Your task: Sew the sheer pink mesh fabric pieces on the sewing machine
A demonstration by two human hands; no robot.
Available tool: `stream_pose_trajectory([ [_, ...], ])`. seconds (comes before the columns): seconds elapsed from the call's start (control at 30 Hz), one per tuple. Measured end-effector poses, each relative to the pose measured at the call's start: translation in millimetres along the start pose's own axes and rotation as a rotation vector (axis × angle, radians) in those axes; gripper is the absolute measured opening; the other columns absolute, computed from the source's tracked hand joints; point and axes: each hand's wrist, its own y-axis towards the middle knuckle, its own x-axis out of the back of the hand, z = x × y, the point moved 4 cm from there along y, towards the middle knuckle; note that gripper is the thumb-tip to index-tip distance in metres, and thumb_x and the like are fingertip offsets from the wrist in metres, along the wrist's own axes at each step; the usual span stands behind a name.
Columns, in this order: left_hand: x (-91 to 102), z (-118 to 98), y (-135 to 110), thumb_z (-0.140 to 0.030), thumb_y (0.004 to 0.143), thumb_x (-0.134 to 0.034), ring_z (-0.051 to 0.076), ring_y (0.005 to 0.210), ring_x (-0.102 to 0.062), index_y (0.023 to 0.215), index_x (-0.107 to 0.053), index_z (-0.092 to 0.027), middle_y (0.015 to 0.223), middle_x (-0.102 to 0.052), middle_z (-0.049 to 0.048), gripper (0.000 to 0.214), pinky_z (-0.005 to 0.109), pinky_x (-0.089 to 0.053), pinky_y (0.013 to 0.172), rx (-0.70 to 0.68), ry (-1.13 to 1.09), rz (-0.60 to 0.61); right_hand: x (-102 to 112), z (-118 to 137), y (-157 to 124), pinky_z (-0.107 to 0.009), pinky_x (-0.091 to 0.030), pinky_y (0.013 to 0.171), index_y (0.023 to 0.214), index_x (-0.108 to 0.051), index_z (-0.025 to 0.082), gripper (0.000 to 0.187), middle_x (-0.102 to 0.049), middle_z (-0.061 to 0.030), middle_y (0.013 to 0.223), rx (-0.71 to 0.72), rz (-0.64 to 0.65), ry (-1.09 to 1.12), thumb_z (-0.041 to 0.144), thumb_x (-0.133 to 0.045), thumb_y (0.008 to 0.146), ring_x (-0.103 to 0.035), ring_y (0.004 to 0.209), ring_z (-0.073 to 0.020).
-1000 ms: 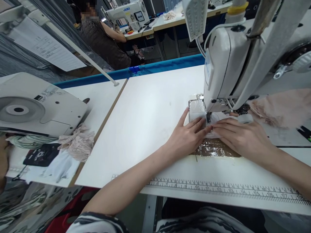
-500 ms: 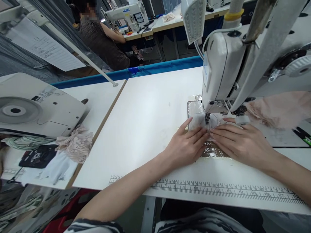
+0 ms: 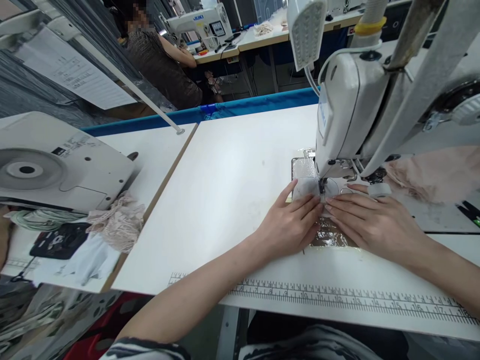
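My left hand lies flat beside the needle area of the white sewing machine, its fingers stretched out. From the other side my right hand rests with extended fingers, the fingertips of both hands almost meeting in front of the presser foot. Under the fingertips is a thin, pale, see-through piece of fabric, mostly hidden by the hands. Clear shiny tape covers the machine bed around it. A white band shows by my right fingers.
Sheer pink fabric lies right of the needle, near black-and-green snips. A printed ruler runs along the table's front edge. At left stand another machine and bunched pink fabric. A co-worker sits beyond the blue cloth edge.
The camera view has shifted slightly, so the machine appears a little further right. Both hands keep nearly the same position by the needle.
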Motion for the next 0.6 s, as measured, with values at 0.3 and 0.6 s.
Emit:
stream_pose_trajectory([
  [0.3,-2.6,6.0,3.1,-0.025,0.099,-0.048,0.02,0.126,-0.06,0.125,-0.065,-0.01,0.13,-0.067,0.0109,0.034,0.051,-0.014,0.129,0.046,-0.003,0.065,-4.4,-2.7,3.6,-0.036,-0.05,0.082,0.11,-0.073,0.011,0.023,-0.073,-0.0077,0.113,-0.038,0.004,0.005,0.015,-0.055,0.097,-0.07,0.094,-0.0198],
  [0.6,-4.3,9.3,6.3,-0.028,0.101,-0.043,0.023,0.129,-0.058,0.129,-0.061,-0.007,0.132,-0.065,0.0129,0.039,0.055,-0.014,0.128,0.075,-0.013,0.092,-7.2,-5.8,4.9,-0.036,-0.048,0.081,0.108,-0.073,0.011,0.023,-0.073,-0.0062,0.114,-0.036,0.019,-0.027,0.014,-0.054,0.097,-0.069,0.098,-0.021],
])
